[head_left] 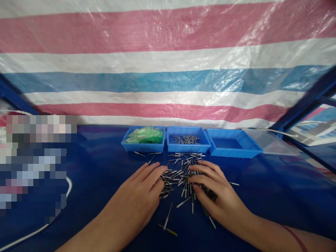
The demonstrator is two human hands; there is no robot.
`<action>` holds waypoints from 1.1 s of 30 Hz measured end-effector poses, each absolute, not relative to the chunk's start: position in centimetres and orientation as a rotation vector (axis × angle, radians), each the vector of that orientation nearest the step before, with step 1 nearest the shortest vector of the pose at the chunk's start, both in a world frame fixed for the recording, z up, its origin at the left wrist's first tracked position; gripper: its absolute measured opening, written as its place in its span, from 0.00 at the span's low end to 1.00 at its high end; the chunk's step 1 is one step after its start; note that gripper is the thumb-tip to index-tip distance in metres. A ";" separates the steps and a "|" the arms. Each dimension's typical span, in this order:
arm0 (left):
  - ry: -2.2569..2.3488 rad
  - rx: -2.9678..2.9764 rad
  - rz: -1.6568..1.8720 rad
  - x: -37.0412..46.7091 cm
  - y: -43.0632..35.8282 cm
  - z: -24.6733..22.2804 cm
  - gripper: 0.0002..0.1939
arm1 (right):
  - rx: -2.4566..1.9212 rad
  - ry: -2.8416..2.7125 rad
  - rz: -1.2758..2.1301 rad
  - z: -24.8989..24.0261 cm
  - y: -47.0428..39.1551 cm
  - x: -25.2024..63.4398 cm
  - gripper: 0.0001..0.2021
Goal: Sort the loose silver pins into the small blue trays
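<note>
Across the near middle of the tabletop (105, 161), loose rivets (172, 174) lie in a scattered heap, pointing every way, with the left hand (147, 187) at its left edge and the right hand (217, 189) over its right side. Both hands are half open, fingers bent and apart, touching the heap rather than closed around it; whether any rivet is pinched beneath the right palm, I cannot tell. Since the rivets are thin and cross one another, a brisk sweep could roll or flick some outward, as the stray rivet (234, 183) right of the right hand suggests. Pointed stems might also prick fingertips pressed down hard. On the far side, several rivets lie just before the middle bin (189, 148), which holds more, so a push that way could jam them against its wall. The yellow-tipped piece (172, 232) at the near edge looks different and could get mixed in if dragged along. Rivets flung far could drop among the green packets (145, 134) in the left bin (144, 147).
</note>
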State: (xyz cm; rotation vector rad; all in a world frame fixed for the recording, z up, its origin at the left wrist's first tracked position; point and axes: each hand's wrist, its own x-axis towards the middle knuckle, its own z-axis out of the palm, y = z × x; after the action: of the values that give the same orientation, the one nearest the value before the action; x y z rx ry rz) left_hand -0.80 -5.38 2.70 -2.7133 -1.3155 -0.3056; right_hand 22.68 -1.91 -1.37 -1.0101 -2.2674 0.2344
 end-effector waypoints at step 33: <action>-1.581 -2.566 -0.315 -9.3 -4.5 -2.4 0.38 | -1.348 -2.479 0.156 -2.7 -5.4 29.7 0.53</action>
State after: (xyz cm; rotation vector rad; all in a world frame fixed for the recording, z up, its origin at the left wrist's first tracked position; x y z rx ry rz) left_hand -9.28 -4.53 -2.39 -2.5660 -1.5811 -0.3145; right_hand 29.68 -5.36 -2.66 -1.3482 -2.4793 0.1558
